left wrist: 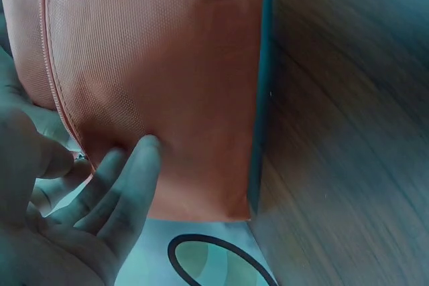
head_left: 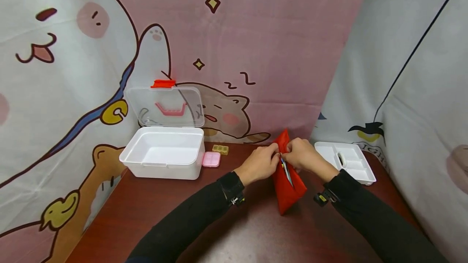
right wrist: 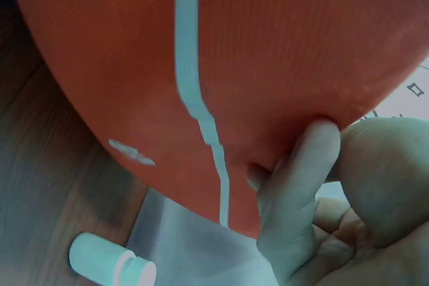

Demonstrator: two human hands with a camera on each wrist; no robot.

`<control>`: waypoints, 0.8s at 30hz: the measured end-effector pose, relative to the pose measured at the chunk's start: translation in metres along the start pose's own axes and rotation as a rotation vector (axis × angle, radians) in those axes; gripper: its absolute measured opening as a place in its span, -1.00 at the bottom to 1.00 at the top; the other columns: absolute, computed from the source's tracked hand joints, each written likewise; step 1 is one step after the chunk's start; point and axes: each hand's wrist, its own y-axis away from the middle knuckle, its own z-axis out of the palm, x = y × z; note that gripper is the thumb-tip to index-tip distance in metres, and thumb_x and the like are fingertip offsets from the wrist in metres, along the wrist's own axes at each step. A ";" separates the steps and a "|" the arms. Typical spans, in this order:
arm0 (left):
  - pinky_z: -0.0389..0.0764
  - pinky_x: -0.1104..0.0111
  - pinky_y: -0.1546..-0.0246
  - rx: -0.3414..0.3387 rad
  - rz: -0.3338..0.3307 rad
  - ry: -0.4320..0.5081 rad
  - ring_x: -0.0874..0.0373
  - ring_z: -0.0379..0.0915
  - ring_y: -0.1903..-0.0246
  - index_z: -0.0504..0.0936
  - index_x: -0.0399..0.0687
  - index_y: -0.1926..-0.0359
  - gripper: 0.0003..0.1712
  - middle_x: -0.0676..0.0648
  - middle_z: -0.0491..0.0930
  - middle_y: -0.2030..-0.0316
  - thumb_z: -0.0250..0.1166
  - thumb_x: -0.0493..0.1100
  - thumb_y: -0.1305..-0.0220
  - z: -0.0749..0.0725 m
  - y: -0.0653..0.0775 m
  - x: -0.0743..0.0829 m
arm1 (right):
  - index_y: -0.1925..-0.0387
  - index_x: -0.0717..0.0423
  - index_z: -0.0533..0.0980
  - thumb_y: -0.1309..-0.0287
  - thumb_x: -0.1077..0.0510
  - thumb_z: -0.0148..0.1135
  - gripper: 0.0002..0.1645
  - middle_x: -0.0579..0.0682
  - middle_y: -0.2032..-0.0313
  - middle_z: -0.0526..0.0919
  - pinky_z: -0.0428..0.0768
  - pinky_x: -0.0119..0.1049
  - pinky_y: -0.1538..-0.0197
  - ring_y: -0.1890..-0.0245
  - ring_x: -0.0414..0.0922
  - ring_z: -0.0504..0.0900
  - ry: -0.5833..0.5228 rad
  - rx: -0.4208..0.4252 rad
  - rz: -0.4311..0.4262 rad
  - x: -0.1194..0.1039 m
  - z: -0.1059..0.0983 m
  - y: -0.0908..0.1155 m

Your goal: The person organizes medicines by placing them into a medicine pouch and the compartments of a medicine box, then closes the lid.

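Observation:
A red zip pouch (head_left: pixel 287 190) stands on edge on the table between my two hands, its zipper partly parted with something pale showing inside. My left hand (head_left: pixel 258 163) grips the pouch at its far left side, and in the left wrist view its fingers (left wrist: pixel 137 179) lie along the fabric beside the zipper (left wrist: pixel 53 78). Opposite it, my right hand (head_left: pixel 306 156) pinches the pouch near the zipper's far end. In the right wrist view the thumb and fingers (right wrist: pixel 301 185) bend at the pouch's edge, beside a grey stripe (right wrist: pixel 188 45). The zipper pull itself is hidden.
At the left stands a white box (head_left: pixel 161 171) with its clear lid (head_left: pixel 175 119) raised. Beside it lie a pink pill case (head_left: pixel 211 159) and a yellow one (head_left: pixel 220 149). A compartmented white tray (head_left: pixel 360 173) is far right. A white bottle (right wrist: pixel 100 259) lies near the pouch.

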 end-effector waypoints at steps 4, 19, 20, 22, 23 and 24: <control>0.48 0.53 0.41 0.013 -0.006 0.007 0.25 0.50 0.39 0.58 0.03 0.13 -0.86 0.04 0.58 0.33 0.16 -0.12 -0.67 -0.002 -0.001 -0.002 | 0.60 0.06 0.51 -0.49 0.10 0.26 -0.55 -0.02 0.66 0.53 0.76 -0.18 0.48 0.69 -0.09 0.71 -0.050 -0.036 0.001 0.005 -0.001 -0.003; 0.44 0.54 0.38 0.007 0.111 -0.081 0.25 0.48 0.39 0.56 0.02 0.09 -0.90 0.05 0.55 0.36 0.16 -0.13 -0.66 0.002 0.002 0.001 | 0.72 -0.02 0.39 -0.47 0.10 0.19 -0.46 -0.10 0.71 0.46 0.60 -0.29 0.58 0.71 -0.15 0.61 -0.022 0.119 -0.002 0.007 0.009 -0.015; 0.43 0.54 0.38 0.007 0.123 -0.084 0.26 0.48 0.39 0.56 0.02 0.09 -0.91 0.06 0.54 0.37 0.15 -0.13 -0.65 0.002 0.002 0.002 | 0.72 -0.02 0.39 -0.47 0.10 0.19 -0.45 -0.10 0.71 0.45 0.55 -0.32 0.59 0.71 -0.15 0.59 -0.008 0.141 -0.010 0.006 0.008 -0.015; 0.43 0.54 0.37 0.009 0.143 -0.086 0.26 0.47 0.40 0.56 0.02 0.10 -0.91 0.07 0.53 0.38 0.15 -0.14 -0.65 0.002 0.004 0.004 | 0.73 -0.02 0.37 -0.48 0.10 0.19 -0.44 -0.11 0.72 0.40 0.51 -0.33 0.60 0.71 -0.13 0.54 0.001 0.167 -0.008 0.005 0.006 -0.016; 0.42 0.54 0.37 0.011 0.149 -0.087 0.26 0.46 0.40 0.56 0.03 0.10 -0.91 0.07 0.53 0.38 0.16 -0.14 -0.64 0.001 0.005 0.005 | 0.73 -0.01 0.37 -0.49 0.11 0.19 -0.43 -0.11 0.73 0.39 0.51 -0.34 0.60 0.71 -0.13 0.53 0.000 0.172 -0.004 0.005 0.005 -0.016; 0.42 0.53 0.37 0.014 0.151 -0.085 0.26 0.46 0.41 0.56 0.03 0.11 -0.91 0.07 0.53 0.39 0.16 -0.14 -0.64 0.001 0.006 0.006 | 0.73 -0.01 0.37 -0.49 0.11 0.19 -0.43 -0.11 0.73 0.38 0.51 -0.34 0.61 0.71 -0.12 0.51 0.001 0.171 -0.002 0.005 0.005 -0.017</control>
